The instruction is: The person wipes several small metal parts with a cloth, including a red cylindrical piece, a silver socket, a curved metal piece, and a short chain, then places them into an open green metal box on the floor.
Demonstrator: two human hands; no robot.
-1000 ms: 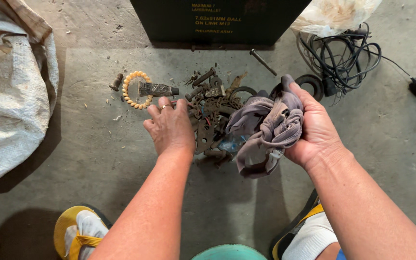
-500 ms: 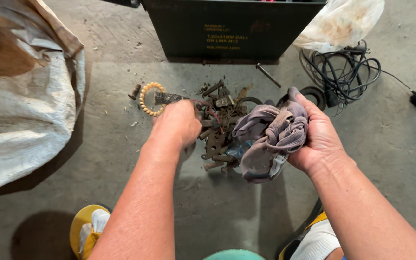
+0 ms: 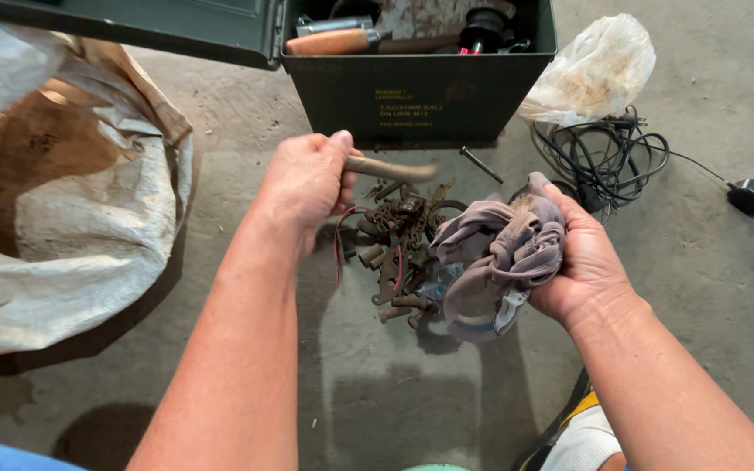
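From the head view, the left hand [image 3: 307,179] is gripping a rusty rod [image 3: 392,168], lifting it above the scrap pile [image 3: 392,262] just beside it. The right hand [image 3: 582,262] is clutching a grey rag [image 3: 503,249], bunched for wiping.

Left hand [image 3: 307,179] closed around a slim brown rod-like tool [image 3: 390,168], blurred, held above a pile of rusty metal parts [image 3: 394,253] on the concrete floor [image 3: 377,392]. Right hand [image 3: 586,262] grips a bunched grey rag [image 3: 503,244]. Dark green metal box [image 3: 416,96] stands open beyond the pile. White sack [image 3: 54,218] to the left; black cable tangle [image 3: 604,157] to the right.
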